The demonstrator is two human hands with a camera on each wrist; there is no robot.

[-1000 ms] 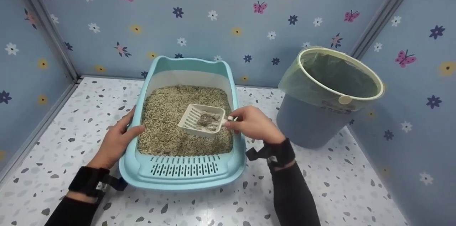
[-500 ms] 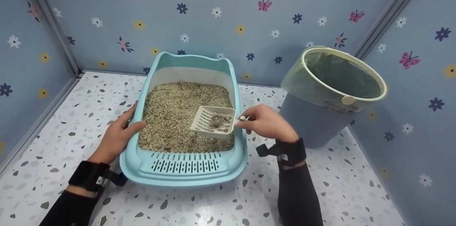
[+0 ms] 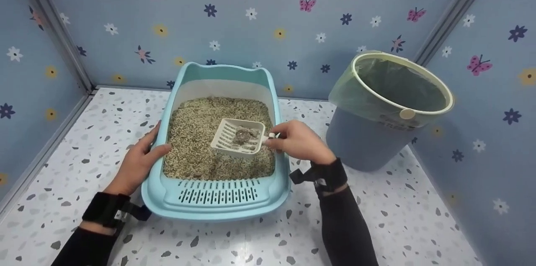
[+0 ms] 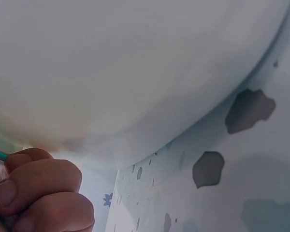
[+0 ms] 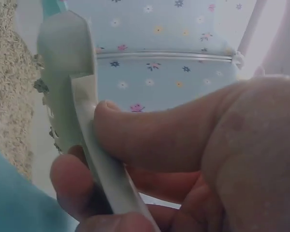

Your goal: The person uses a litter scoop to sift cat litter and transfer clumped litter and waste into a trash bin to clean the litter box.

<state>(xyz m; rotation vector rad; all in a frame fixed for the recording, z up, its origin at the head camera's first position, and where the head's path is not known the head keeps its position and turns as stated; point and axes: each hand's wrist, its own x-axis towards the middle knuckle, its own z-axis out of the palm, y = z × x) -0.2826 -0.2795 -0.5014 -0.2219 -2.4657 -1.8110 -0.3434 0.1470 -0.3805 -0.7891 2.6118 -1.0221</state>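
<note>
A white slotted litter scoop [image 3: 226, 135] carries a greyish-brown clump [image 3: 243, 136] above the litter box. Its handle [image 5: 111, 179] is pinched between the thumb and curled fingers of my right hand [image 3: 299, 142], over the box's right rim. My left hand [image 3: 136, 161] grips the left rim of the blue litter box [image 3: 215, 211], thumb over the edge and fingers outside. The left wrist view shows curled fingers [image 4: 48, 183] beneath the pale box wall [image 4: 111, 72]. Tan pellet litter [image 3: 192, 132] covers the bottom of the box.
A grey-blue trash bin [image 3: 360, 144] with a translucent greenish liner [image 3: 351, 94] stands open-topped to the right of the box. Flower-patterned panels [image 3: 243, 23] enclose the back and sides. The speckled white surface [image 3: 234, 243] lies under everything.
The scoop with its clump shifted right toward the rim by half a second ago, and has since moved back left over the litter. My left hand stays on the box rim.
</note>
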